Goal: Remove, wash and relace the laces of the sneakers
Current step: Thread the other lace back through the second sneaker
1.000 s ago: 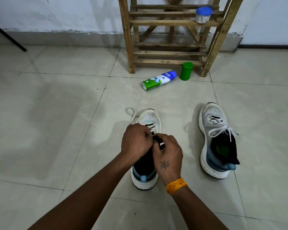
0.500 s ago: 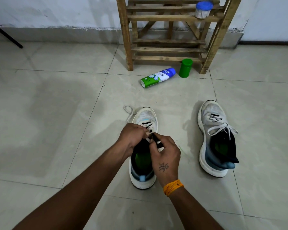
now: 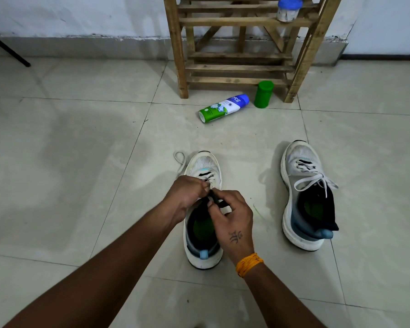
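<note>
- On the floor tiles, the near shoe (image 3: pixel 202 209) sits heel toward us, so its lace (image 3: pixel 211 179) faces both hands.
- Left hand (image 3: pixel 187 195) pinches the lace at the eyelets; we reckon it's working it loose.
- Right hand (image 3: pixel 232 216) pinches the dark tongue (image 3: pixel 217 201), likely steadying it.
- A freed loop trails left of the toe; the second shoe (image 3: pixel 305 197), laces knotted, waits well right.

Both my forearms are bare, no sleeves in view. My right hand (image 3: pixel 232 218) has a small dark tattoo (image 3: pixel 236 236) on its back, a symbol-like mark just above the wrist. Orange thread band (image 3: pixel 249 264) wrapped round my right wrist, several strands, slightly frayed. My left hand (image 3: pixel 187 194) has no rings, no watch, no markings visible.
</note>
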`<move>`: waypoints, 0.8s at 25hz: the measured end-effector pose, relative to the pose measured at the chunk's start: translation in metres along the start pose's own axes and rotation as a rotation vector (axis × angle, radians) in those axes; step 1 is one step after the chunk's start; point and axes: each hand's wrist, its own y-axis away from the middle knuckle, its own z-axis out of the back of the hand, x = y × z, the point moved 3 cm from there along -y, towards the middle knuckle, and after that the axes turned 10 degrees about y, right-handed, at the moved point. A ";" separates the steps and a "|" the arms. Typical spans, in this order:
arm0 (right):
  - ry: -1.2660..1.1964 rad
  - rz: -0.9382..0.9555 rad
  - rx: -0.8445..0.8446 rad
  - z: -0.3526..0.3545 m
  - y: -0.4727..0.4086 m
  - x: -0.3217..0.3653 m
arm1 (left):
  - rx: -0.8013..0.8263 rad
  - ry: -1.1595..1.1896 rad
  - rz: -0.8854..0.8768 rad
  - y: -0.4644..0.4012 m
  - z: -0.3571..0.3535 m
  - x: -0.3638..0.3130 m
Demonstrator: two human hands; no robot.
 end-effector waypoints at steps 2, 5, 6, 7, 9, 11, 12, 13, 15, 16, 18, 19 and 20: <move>0.008 -0.025 0.029 0.003 -0.001 0.001 | -0.086 -0.034 -0.065 -0.001 0.000 0.002; -0.042 -0.128 0.050 0.008 -0.011 -0.001 | -0.072 -0.140 -0.218 0.003 -0.005 0.004; -0.040 -0.143 0.073 0.009 -0.016 -0.001 | -0.069 -0.221 -0.295 0.005 -0.006 0.005; -0.043 -0.147 0.109 0.010 -0.022 -0.003 | -0.078 -0.298 -0.379 0.007 -0.007 0.005; -0.078 -0.159 0.169 0.012 -0.032 -0.005 | -0.090 -0.389 -0.516 0.010 -0.008 0.008; -0.089 -0.162 0.187 0.015 -0.038 -0.005 | -0.101 -0.427 -0.615 0.012 -0.007 0.013; -0.086 -0.165 0.190 0.017 -0.040 -0.005 | -0.126 -0.457 -0.676 0.014 -0.006 0.017; -0.110 -0.176 0.188 0.017 -0.043 -0.005 | -0.154 -0.486 -0.746 0.017 -0.005 0.020; -0.187 -0.242 0.149 0.019 -0.046 -0.005 | -0.203 -0.516 -0.866 0.021 0.001 0.028; -0.211 -0.294 0.104 0.021 -0.047 -0.005 | -0.238 -0.510 -0.892 0.022 0.005 0.031; -0.246 -0.428 -0.011 0.030 -0.053 -0.014 | -0.328 -0.466 -0.876 0.023 0.013 0.035; -0.252 -0.491 -0.072 0.035 -0.058 -0.024 | -0.360 -0.442 -0.853 0.025 0.015 0.036; -0.240 -0.541 -0.116 0.040 -0.060 -0.029 | -0.376 -0.424 -0.826 0.026 0.015 0.037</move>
